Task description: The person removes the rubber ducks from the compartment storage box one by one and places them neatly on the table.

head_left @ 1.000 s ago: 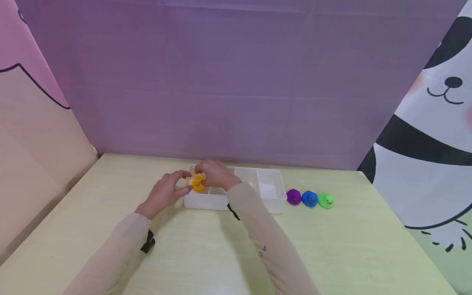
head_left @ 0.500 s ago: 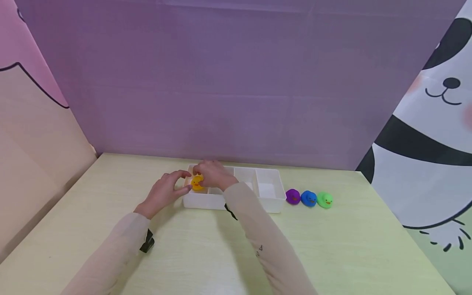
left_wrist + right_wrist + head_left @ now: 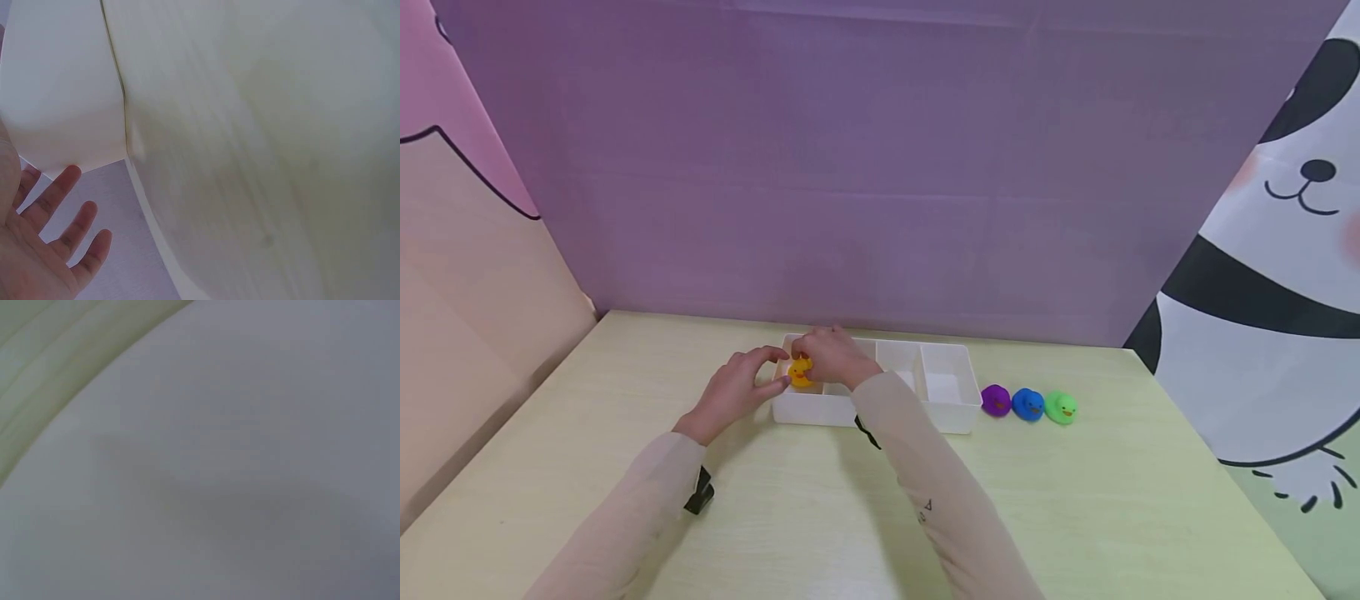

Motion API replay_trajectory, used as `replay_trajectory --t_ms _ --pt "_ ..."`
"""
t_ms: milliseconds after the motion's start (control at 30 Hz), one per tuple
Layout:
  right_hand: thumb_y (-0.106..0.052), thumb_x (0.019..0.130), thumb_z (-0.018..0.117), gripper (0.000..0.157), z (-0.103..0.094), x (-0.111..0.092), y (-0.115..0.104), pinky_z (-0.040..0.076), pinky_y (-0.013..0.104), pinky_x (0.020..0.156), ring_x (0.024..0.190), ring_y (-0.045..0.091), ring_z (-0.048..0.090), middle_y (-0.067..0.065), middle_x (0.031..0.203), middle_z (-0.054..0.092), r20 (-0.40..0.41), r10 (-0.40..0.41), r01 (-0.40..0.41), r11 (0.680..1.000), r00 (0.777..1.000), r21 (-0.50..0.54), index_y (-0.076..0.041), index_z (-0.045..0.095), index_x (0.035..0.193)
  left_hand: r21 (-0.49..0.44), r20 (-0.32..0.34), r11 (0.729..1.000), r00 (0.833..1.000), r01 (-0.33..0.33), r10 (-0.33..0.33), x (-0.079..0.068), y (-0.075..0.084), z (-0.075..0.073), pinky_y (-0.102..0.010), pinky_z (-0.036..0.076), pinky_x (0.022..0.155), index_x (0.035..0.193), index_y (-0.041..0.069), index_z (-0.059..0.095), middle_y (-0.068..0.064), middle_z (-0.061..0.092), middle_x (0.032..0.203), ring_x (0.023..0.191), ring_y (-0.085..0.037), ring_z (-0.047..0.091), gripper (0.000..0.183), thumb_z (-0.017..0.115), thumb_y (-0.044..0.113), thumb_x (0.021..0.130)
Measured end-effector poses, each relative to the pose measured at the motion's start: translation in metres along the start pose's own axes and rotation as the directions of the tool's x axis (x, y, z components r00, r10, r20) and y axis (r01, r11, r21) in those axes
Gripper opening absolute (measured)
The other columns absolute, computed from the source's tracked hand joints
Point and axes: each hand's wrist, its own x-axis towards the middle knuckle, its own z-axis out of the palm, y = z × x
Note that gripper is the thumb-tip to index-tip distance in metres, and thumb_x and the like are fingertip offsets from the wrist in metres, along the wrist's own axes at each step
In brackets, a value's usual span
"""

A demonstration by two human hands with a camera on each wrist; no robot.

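Observation:
In the head view a yellow rubber duck (image 3: 801,373) sits in the leftmost compartment of a white divided box (image 3: 880,410). My right hand (image 3: 835,354) reaches in from the right and pinches the duck between thumb and fingers. At the box's left end is my left hand (image 3: 733,390), its thumb and index fingertips over the rim, close to the duck. The left wrist view has that hand's other fingers spread, one fingertip at the edge of the box's wall (image 3: 62,94). Only a blurred pale surface fills most of the right wrist view.
Right of the box, a purple duck (image 3: 996,401), a blue duck (image 3: 1028,404) and a green duck (image 3: 1062,407) stand in a row on the pale wooden table (image 3: 805,517). A purple cloth (image 3: 880,167) hangs behind the table's far edge.
The right hand has shifted very slightly left with its pinch on the yellow duck, which shows slightly less now. The left hand and the other ducks look unmoved.

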Motion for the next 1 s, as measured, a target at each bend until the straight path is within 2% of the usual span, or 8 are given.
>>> replay_trajectory --t_ms 367,733,1000 --pt "-0.025 0.079 0.07 0.027 -0.005 -0.003 0.0 0.035 0.043 0.099 0.095 0.014 0.055 -0.006 0.099 0.066 0.01 -0.005 0.004 1.0 1.0 0.019 -0.019 0.065 0.105 0.001 0.001 1.0 1.0 0.005 -0.005 0.001 0.0 0.0 -0.05 0.043 0.086 0.119 0.011 0.056 -0.005 0.06 0.118 0.101 -0.033 0.053 0.041 0.063 0.032 0.085" --pt "-0.025 0.078 0.071 0.029 -0.005 -0.003 0.003 0.041 0.036 0.094 0.092 0.013 0.055 -0.005 0.1 0.066 -0.004 -0.039 0.039 0.999 0.999 0.028 -0.018 0.065 0.106 -0.003 -0.001 1.0 1.0 0.011 -0.011 0.0 -0.002 0.001 -0.051 0.043 0.087 0.12 0.013 0.056 -0.005 0.06 0.119 0.103 -0.032 0.052 0.041 0.064 0.031 0.084" --pt "-0.022 0.079 0.071 0.029 -0.012 -0.01 0.0 0.04 0.036 0.096 0.094 0.014 0.055 -0.004 0.102 0.066 0.011 -0.047 0.047 0.999 0.999 0.022 -0.017 0.065 0.107 0.007 0.003 1.0 1.0 0.021 -0.021 0.0 -0.001 0.001 -0.049 0.044 0.085 0.12 0.014 0.056 -0.004 0.06 0.118 0.101 -0.031 0.052 0.041 0.064 0.033 0.084"
